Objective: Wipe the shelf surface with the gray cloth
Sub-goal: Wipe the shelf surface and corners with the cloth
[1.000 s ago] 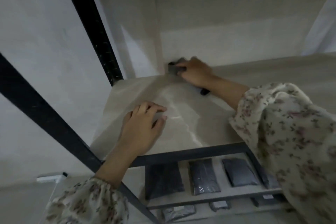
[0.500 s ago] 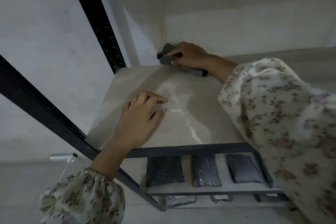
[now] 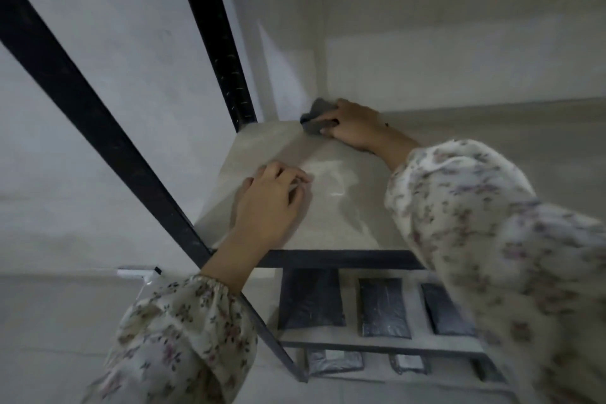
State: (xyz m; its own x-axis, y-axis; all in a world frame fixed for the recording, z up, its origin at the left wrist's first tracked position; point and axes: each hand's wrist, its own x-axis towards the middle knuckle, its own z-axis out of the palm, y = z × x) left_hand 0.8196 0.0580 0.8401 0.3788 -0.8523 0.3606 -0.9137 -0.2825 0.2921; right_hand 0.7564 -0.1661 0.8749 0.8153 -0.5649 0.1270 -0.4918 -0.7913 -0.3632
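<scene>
While packets (image 3: 383, 307) line the lower shelf (image 3: 351, 305), right grip (image 3: 355, 123) holds cloth (image 3: 314, 115).

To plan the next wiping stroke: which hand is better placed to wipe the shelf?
The right hand: it grips the gray cloth at the back corner of the shelf. The left hand rests near the front edge, holding nothing.

You have no text, brand, number or sign that can be read here. The shelf surface (image 3: 344, 216) bears no lettering. The dark packets (image 3: 383, 307) on the tier below show only glare. The packets on the lowest tier (image 3: 334, 361) carry pale patches that may be labels, too blurred to read. The pale marks down the black upright (image 3: 229, 69) are too small to tell as figures.
</scene>
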